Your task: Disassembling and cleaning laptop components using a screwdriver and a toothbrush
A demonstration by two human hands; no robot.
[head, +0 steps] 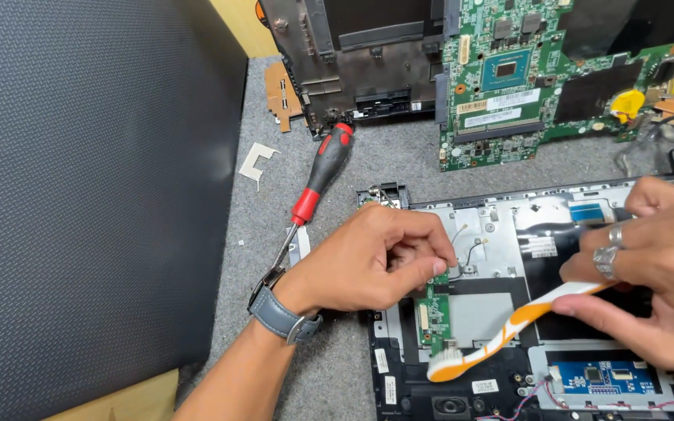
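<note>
The small green board [434, 310] sits in the open laptop shell [384, 366]. It looks thin and easy to break, so its edges are the best place to take it. The left hand [368, 261] pinches its top. The right hand [657, 273] grips a light orange toothbrush [509, 331], bristles at the board's bottom end. A screwdriver [317, 183] lies near on the grey bench [399, 160], where there is open room.

One head-worn camera looks steeply down, close over the grey work mat [399, 168].

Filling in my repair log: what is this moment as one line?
left hand: pinching small green board | right hand: holding orange toothbrush, bristles at board's lower end | screwdriver: lying on grey mat
</note>
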